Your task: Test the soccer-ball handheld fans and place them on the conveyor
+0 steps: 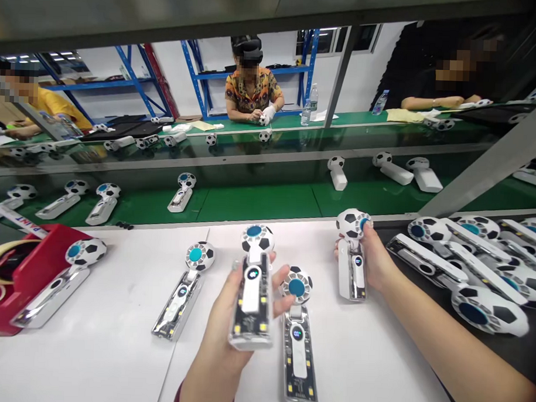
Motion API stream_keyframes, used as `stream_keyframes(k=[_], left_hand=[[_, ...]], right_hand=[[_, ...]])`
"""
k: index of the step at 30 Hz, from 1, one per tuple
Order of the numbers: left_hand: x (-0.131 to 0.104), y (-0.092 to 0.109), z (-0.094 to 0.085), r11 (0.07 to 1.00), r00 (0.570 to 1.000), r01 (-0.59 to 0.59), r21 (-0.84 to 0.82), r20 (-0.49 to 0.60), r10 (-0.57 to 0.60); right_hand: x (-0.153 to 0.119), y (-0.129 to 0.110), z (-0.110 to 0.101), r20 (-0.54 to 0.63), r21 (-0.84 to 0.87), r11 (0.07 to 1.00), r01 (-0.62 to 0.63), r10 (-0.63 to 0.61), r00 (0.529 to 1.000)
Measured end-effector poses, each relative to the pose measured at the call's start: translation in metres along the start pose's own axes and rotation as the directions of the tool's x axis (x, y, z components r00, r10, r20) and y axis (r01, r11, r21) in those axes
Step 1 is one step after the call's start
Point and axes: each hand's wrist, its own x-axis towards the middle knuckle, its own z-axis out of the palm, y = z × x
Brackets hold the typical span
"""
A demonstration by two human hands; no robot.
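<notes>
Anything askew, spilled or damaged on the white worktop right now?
One soccer-ball device slants in front of the red tape dispenser, overlapping its base in view; whether it leans on it is unclear. Small black bits at the far edge of the worktop look stray. I see no spill or damage.

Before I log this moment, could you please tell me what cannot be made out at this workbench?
Head view:
Front-facing device in the left hand: back, turned away; display figures, too small and blurred.
Right hand: most fingers, behind the ball-topped device it holds.
Red tape dispenser: one end, cut by the left edge.
Rightmost devices: cut by the right edge.
</notes>
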Motion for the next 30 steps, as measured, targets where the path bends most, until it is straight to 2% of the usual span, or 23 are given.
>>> stream_keyframes(k=[4, 7, 12, 14, 17, 19, 21, 23, 25, 28, 30], left_hand=[[0.001, -0.005, -0.001, 0.996, 0.997, 0.057, 0.064, 0.051, -0.06], [0.002, -0.012, -0.003, 0.999, 0.986, 0.017, 0.047, 0.163, -0.025], [-0.002, -0.01, -0.007, 0.999, 0.925, -0.028, 0.041, 0.379, 0.011], [-0.004, -0.008, -0.01, 0.999, 0.902, -0.025, 0.041, 0.432, 0.005], [-0.007, -0.008, -0.01, 0.998, 0.89, -0.038, 0.04, 0.456, 0.016], [-0.008, -0.007, -0.007, 0.995, 0.895, -0.077, 0.068, 0.444, 0.039], [-0.007, -0.004, -0.003, 0.98, 0.921, -0.146, 0.137, 0.38, 0.084], [-0.001, -0.002, -0.004, 0.941, 0.952, -0.241, 0.239, 0.248, 0.181], [0.008, 0.001, -0.012, 0.88, 0.957, -0.289, 0.377, 0.092, 0.275], [0.029, 0.004, -0.038, 0.712, 0.93, -0.25, 0.657, -0.041, 0.365], [0.04, 0.006, -0.057, 0.493, 0.892, -0.262, 0.829, 0.012, 0.453]], right_hand=[[0.001, 0.001, -0.001, 0.005, -0.002, 1.0, 0.002, -0.002, 1.0], [0.0, 0.0, 0.0, 0.0, -0.011, 1.0, -0.004, 0.004, 1.0], [-0.001, 0.0, 0.001, 0.009, -0.044, 0.999, 0.015, -0.015, 1.0], [-0.001, 0.0, 0.001, 0.011, -0.051, 0.998, 0.022, -0.021, 1.0], [-0.002, 0.0, 0.001, 0.019, -0.033, 0.999, 0.034, -0.034, 0.999], [-0.002, 0.0, 0.001, 0.009, -0.021, 0.999, 0.029, -0.029, 1.0], [-0.003, -0.001, 0.001, 0.003, -0.018, 1.0, 0.026, -0.026, 1.0], [-0.004, 0.0, 0.001, 0.012, -0.023, 0.999, 0.031, -0.031, 0.999], [-0.006, 0.001, 0.0, 0.027, -0.038, 0.999, 0.036, -0.035, 0.999], [-0.007, 0.003, 0.0, 0.039, -0.089, 0.995, 0.035, -0.032, 0.999], [-0.007, 0.004, -0.001, 0.049, -0.123, 0.992, 0.036, -0.03, 0.998]])
